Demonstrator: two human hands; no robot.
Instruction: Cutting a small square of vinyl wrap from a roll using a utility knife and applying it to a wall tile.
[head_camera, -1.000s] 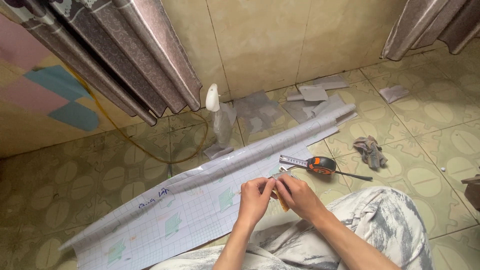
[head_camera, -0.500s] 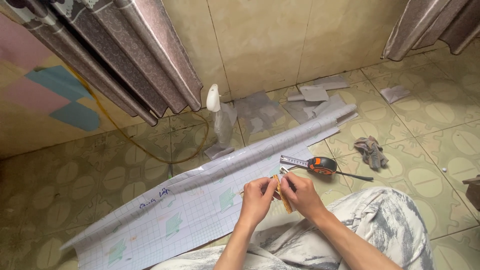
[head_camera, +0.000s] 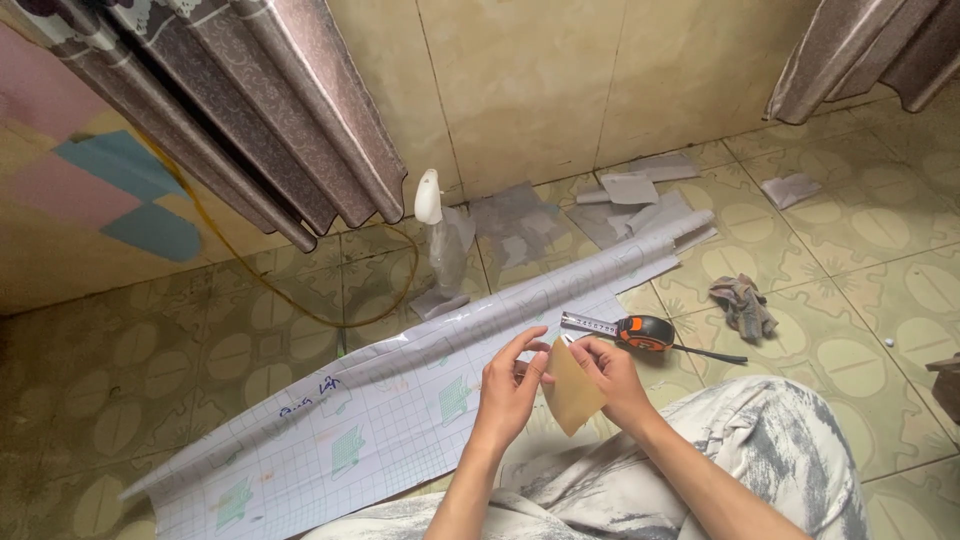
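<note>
At the far left, dark patterned curtains (head_camera: 250, 120) hung in heavy folds over a wall painted in pink and teal blocks, and a thin yellow cord (head_camera: 300, 300) looped across the green-patterned floor tiles (head_camera: 150, 400). A long roll of adhesive film (head_camera: 420, 400) lay diagonally across the floor, its backing paper white with a fine printed grid and its top edge curled into a loose tube. Behind it stood a clear plastic spray bottle (head_camera: 440, 250) with a white trigger head.

Near the middle, the left hand (head_camera: 510, 390) had its fingers half curled, thumb and fingertips pinching the left edge of a tan squeegee card (head_camera: 573, 388). A second ago the card showed only as a thin sliver between the hands; it had since been turned so its flat, smooth, roughly pentagonal face pointed toward the camera, which suggested the person was checking or re-gripping it rather than pressing it to the film. The card sat in the air above the lap, just over the near edge of the film. The right hand (head_camera: 615, 378) gripped the card's right side, fingers wrapped behind it.

Further right lay an orange and black tape measure (head_camera: 640, 330) with a short length of blade drawn out, then a crumpled grey rag (head_camera: 745, 305), with grey film offcuts (head_camera: 630, 190) scattered by the wall.
</note>
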